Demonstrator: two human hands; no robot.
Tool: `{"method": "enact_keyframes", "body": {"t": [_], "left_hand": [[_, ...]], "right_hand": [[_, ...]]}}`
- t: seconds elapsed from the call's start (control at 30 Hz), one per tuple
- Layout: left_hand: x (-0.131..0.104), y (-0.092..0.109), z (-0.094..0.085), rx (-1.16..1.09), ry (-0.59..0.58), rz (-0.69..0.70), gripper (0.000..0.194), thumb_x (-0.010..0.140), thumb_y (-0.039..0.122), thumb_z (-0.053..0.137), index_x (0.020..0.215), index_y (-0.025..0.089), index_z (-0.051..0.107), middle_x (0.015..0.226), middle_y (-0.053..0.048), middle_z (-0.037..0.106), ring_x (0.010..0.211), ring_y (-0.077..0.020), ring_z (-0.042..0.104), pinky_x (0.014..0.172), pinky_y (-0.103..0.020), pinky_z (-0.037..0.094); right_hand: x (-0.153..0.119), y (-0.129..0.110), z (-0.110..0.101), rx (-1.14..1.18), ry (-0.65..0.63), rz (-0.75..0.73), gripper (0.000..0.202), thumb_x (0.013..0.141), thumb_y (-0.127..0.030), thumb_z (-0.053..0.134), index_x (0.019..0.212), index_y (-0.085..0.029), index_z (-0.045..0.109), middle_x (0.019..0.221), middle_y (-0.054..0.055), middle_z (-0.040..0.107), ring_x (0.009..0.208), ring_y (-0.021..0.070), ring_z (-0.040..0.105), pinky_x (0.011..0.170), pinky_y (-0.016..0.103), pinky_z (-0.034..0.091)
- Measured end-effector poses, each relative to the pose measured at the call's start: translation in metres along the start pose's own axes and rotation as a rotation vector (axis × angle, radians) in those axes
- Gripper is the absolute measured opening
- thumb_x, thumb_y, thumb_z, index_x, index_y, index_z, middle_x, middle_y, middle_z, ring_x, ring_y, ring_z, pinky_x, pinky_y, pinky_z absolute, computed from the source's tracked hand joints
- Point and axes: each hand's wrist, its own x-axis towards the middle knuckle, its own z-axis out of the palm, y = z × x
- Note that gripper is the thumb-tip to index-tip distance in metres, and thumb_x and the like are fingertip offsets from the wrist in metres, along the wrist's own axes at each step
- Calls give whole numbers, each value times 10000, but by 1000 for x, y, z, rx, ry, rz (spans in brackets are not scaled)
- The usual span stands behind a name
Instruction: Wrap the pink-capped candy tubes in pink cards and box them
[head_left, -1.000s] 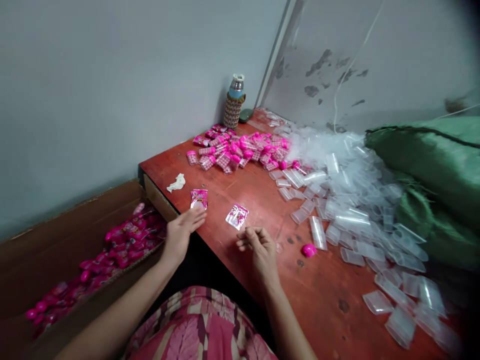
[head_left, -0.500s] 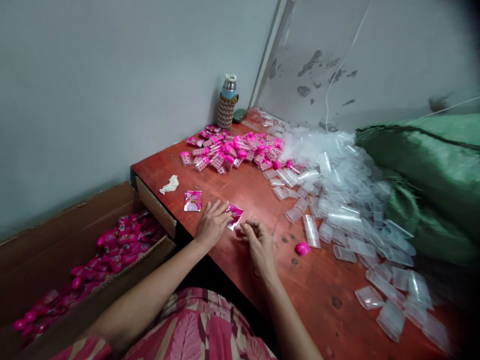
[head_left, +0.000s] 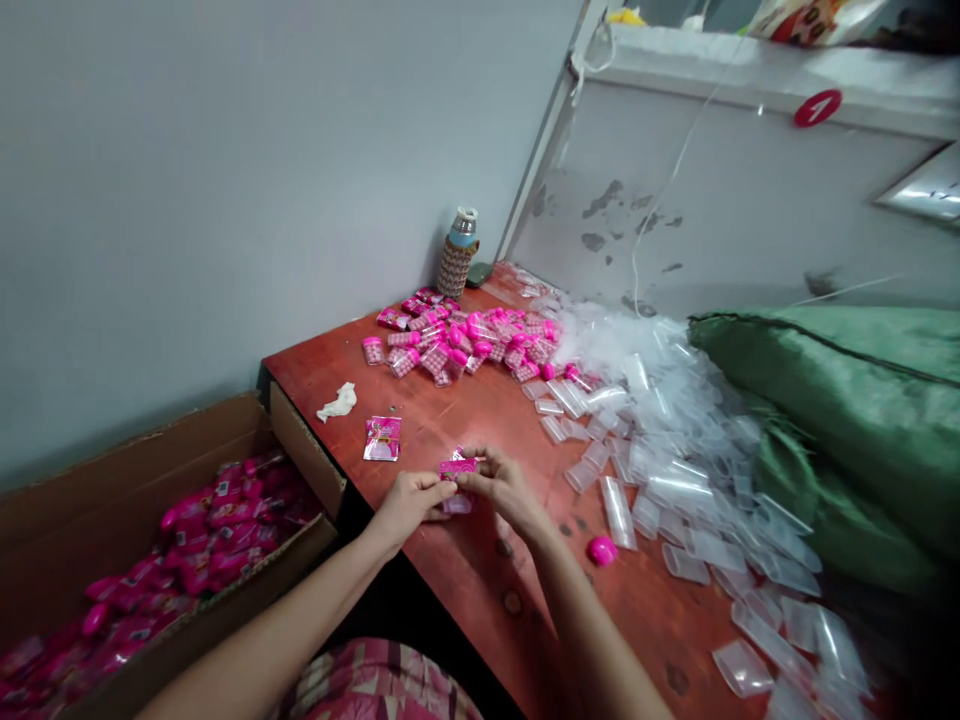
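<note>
Both my hands hold a small pink printed sachet (head_left: pixel 458 468) above the front part of the red table (head_left: pixel 525 560). My left hand (head_left: pixel 411 508) pinches its left side between thumb and fingers. On the other side, my right hand (head_left: pixel 504 488) grips the upper right part, its fingers curled around and partly hiding it. Another pink sachet (head_left: pixel 382 438) lies flat to the left, near the table edge. A crumpled white scrap (head_left: pixel 337 402) is beyond that one. To the right of my right hand sit a loose pink cap (head_left: pixel 602 550) and a clear plastic tube (head_left: pixel 617 512).
Filled tubes with pink caps (head_left: pixel 439 355) are heaped toward the back, near a flask in a knitted cover (head_left: pixel 454 265). Empty clear tubes (head_left: pixel 686 480) spread along the right, beside a green sack (head_left: pixel 847 440). A cardboard box (head_left: pixel 304 440) of pink packets stands at lower left.
The sachet was lying on the table under my left fingers; now both hands have it lifted and pinched. My right hand has closed on it. The view has tilted upward.
</note>
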Motion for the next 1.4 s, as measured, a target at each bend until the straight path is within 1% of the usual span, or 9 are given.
{"method": "enact_keyframes", "body": {"t": [0.07, 0.13, 0.33, 0.5, 0.67, 0.9, 1.0, 1.23, 1.4], "left_hand": [[0, 0, -5, -36, 63, 14, 253, 598, 350, 710, 590, 105, 645, 591, -39, 620, 564, -130, 583, 591, -258, 485], [-2, 2, -10, -75, 130, 15, 253, 587, 343, 720, 562, 104, 641, 569, -38, 611, 544, -120, 570, 570, -246, 482], [-13, 18, -21, -250, 270, -22, 239, 553, 317, 747, 582, 102, 648, 593, -49, 632, 544, -114, 570, 533, -228, 479], [-17, 25, -28, -368, 320, -42, 254, 530, 276, 768, 522, 105, 580, 548, -29, 617, 500, -97, 557, 493, -205, 469], [-11, 25, -29, -568, 365, -36, 188, 588, 210, 742, 674, 111, 607, 652, -34, 648, 562, -110, 595, 529, -222, 507], [2, 23, -22, -797, 396, -19, 139, 670, 157, 682, 769, 140, 585, 682, -22, 653, 616, -139, 632, 624, -290, 539], [4, 20, -13, -795, 385, -26, 148, 667, 162, 686, 769, 140, 581, 675, -23, 651, 590, -140, 629, 577, -270, 534], [-3, 21, 14, -707, 300, -14, 170, 649, 200, 704, 685, 131, 553, 598, -21, 625, 500, -115, 588, 485, -218, 492], [-10, 22, 20, -604, 256, 22, 188, 625, 212, 719, 672, 123, 561, 587, -21, 623, 502, -116, 584, 477, -213, 478]], "right_hand": [[22, -5, -2, -159, 34, -52, 249, 623, -313, 683, 812, -168, 612, 591, -19, 624, 509, 127, 551, 486, 231, 414], [54, -12, -7, -308, 186, -126, 199, 627, -331, 660, 742, -173, 625, 591, -14, 619, 524, 138, 548, 505, 248, 419], [151, -23, -17, -442, 503, -215, 252, 590, -236, 622, 834, -170, 621, 780, 50, 636, 746, 202, 563, 685, 308, 398], [172, -21, -10, -444, 526, -240, 166, 606, -262, 564, 728, -163, 620, 721, 39, 635, 757, 211, 553, 672, 291, 397], [137, -24, -7, -341, 491, -263, 202, 665, -320, 531, 768, -152, 578, 750, 34, 617, 682, 172, 551, 616, 277, 426], [-6, -14, 32, -12, 211, -130, 138, 753, -321, 567, 765, -184, 566, 601, -28, 572, 468, 99, 501, 432, 203, 402], [-48, -3, 53, 72, 236, -53, 141, 774, -339, 560, 799, -200, 562, 623, -18, 603, 507, 123, 550, 445, 218, 434], [-61, 8, 63, 82, 373, -65, 191, 783, -365, 555, 846, -185, 551, 683, -1, 608, 559, 126, 573, 478, 226, 459], [-62, 10, 59, 130, 328, -74, 200, 777, -362, 563, 855, -178, 547, 674, 2, 620, 529, 124, 580, 452, 226, 461]]}}
